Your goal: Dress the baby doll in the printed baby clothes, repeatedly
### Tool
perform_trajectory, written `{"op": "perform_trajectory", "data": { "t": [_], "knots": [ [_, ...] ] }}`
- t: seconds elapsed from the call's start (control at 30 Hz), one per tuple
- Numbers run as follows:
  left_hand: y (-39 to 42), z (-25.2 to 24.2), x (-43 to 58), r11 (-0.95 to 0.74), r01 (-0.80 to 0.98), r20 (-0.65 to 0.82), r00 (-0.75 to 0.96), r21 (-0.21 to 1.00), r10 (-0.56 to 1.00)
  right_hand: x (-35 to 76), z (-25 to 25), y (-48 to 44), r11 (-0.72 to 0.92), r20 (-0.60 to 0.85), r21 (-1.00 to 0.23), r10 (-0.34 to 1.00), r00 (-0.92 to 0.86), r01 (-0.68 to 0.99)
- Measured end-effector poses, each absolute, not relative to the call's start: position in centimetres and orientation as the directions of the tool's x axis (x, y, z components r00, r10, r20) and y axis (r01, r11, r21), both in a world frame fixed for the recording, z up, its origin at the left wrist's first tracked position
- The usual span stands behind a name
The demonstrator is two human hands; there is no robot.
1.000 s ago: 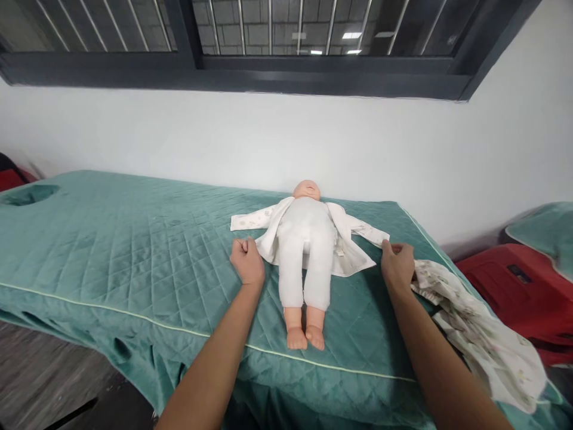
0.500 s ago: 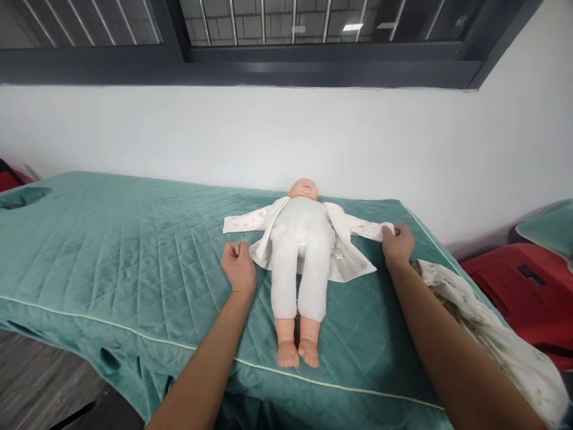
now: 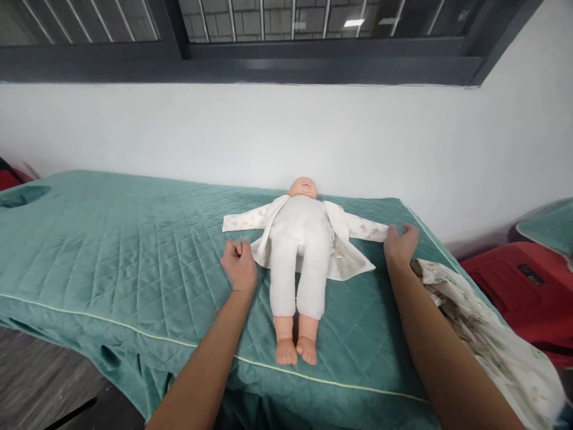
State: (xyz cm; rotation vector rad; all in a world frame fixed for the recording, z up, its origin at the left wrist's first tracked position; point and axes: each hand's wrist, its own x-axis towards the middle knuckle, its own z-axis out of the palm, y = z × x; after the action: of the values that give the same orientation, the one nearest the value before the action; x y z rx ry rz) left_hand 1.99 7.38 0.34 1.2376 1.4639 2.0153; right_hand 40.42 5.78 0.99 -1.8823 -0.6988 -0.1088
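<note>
A baby doll [image 3: 298, 263] lies on its back on a green quilted bed cover [image 3: 179, 269], head toward the wall, its bare feet near the front edge. It wears a white suit beneath an open white jacket [image 3: 349, 257], whose patterned sleeves stretch out to both sides. My left hand [image 3: 239, 266] is closed in a fist on the cover, below the left sleeve [image 3: 244, 221] and beside the jacket's hem; nothing shows in it. At the cuff of the right sleeve [image 3: 369, 229] is my right hand [image 3: 400, 245], with thumb and fingers apart.
A crumpled, patterned white cloth [image 3: 487, 334] lies at the bed's right edge, partly behind my right forearm. Beyond it stands a red case [image 3: 510, 280]. A white wall [image 3: 268, 131] and a dark window frame [image 3: 313, 65] rise behind the bed.
My right thumb and fingers have parted from the jacket cuff they were pinching, and the hand has shifted slightly right. My left fist has stayed in place.
</note>
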Motion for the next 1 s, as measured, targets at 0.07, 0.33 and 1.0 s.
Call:
{"op": "perform_trajectory", "data": {
  "t": [0.07,0.33,1.0],
  "knots": [
    [7.0,0.4,2.1,-0.414,0.242,0.477,-0.528,0.878,0.703,38.8,1.1,4.6,-0.221,0.418,-0.81,0.432,0.799,0.543],
    [5.9,0.2,2.0,-0.494,0.332,0.595,-0.422,0.804,0.684,27.8,1.3,-4.4,0.1,0.384,-0.857,0.778,0.497,0.506],
    [3.7,0.4,-1.2,-0.411,0.148,0.434,-0.188,0.899,0.881,28.1,2.4,-7.1,0.075,0.27,-0.937,0.775,0.571,0.341]
  ]
}}
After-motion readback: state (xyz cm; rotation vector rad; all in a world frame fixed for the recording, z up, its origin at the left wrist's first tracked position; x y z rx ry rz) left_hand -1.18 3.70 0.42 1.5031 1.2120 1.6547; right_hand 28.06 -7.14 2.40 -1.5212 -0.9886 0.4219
